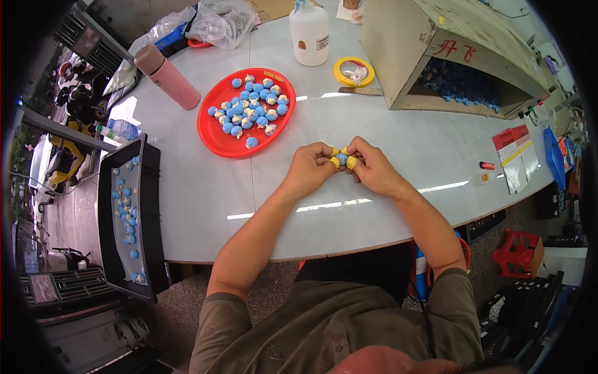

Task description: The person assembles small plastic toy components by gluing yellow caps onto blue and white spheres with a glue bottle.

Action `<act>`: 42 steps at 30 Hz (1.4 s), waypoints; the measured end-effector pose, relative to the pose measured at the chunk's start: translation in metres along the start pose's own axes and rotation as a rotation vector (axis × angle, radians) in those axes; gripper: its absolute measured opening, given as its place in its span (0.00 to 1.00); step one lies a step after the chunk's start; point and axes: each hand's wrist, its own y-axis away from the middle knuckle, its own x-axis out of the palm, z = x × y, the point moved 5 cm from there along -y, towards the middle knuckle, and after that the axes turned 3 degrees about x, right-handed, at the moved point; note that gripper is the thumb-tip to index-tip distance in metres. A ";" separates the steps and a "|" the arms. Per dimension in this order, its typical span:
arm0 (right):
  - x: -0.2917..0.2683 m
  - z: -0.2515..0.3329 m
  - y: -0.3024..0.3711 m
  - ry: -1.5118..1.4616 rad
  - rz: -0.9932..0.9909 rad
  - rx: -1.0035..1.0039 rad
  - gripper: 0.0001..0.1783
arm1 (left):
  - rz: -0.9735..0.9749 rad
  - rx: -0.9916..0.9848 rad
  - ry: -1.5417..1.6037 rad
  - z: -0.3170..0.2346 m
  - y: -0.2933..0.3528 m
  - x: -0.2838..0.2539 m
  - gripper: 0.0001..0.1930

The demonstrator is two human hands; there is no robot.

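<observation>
Pinching a small blue piece (341,158) at frame centre, fingertips capped in yellow wraps (352,162), left hand (309,168) and right hand (376,168) curled tight against each other over the white table (205,206). Looked round, blue, mostly hidden between the thumbs. Just up-left, red round tray (219,134) heaped with similar blue-and-cream pieces (252,105). Above centre, white bottle (309,31) bearing a small pale label; beside it, yellow tape roll (354,71). Upper right, beige box (448,56) marked with red characters, more blue pieces inside. Far right, red-and-white printed sheet (516,149). Upper left, pink flask (168,77), clear plastic bags (218,22). Left edge, black tray (146,218) with scattered blue pieces.
</observation>
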 end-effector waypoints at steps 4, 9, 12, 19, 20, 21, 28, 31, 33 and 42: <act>0.001 0.003 0.001 0.013 0.013 0.023 0.07 | -0.003 0.002 -0.060 0.000 0.000 -0.001 0.08; 0.001 0.006 0.002 0.027 0.010 0.036 0.08 | -0.018 -0.006 -0.034 0.001 0.000 -0.001 0.09; 0.001 0.006 0.002 0.032 0.015 0.048 0.08 | -0.017 -0.002 -0.041 0.000 0.000 0.000 0.09; 0.002 0.006 0.002 0.008 0.017 0.039 0.07 | -0.044 -0.008 -0.003 -0.001 0.001 0.000 0.09; 0.002 0.005 0.001 0.008 0.017 0.039 0.07 | -0.044 -0.005 0.008 0.001 0.000 -0.001 0.09; 0.001 0.004 0.001 0.012 0.016 0.034 0.07 | -0.043 -0.001 0.019 0.001 0.000 -0.001 0.10; 0.001 0.001 0.000 -0.022 -0.003 0.010 0.06 | -0.047 -0.010 0.027 -0.002 0.001 0.001 0.10; 0.001 0.000 -0.001 -0.054 -0.026 -0.001 0.06 | -0.051 0.005 0.040 -0.002 0.000 0.001 0.10; 0.002 0.003 -0.001 -0.057 -0.031 0.004 0.05 | -0.044 -0.005 0.053 -0.002 -0.001 0.001 0.10; 0.002 0.006 0.000 -0.043 -0.053 0.041 0.05 | -0.034 -0.085 0.050 -0.010 0.001 0.004 0.18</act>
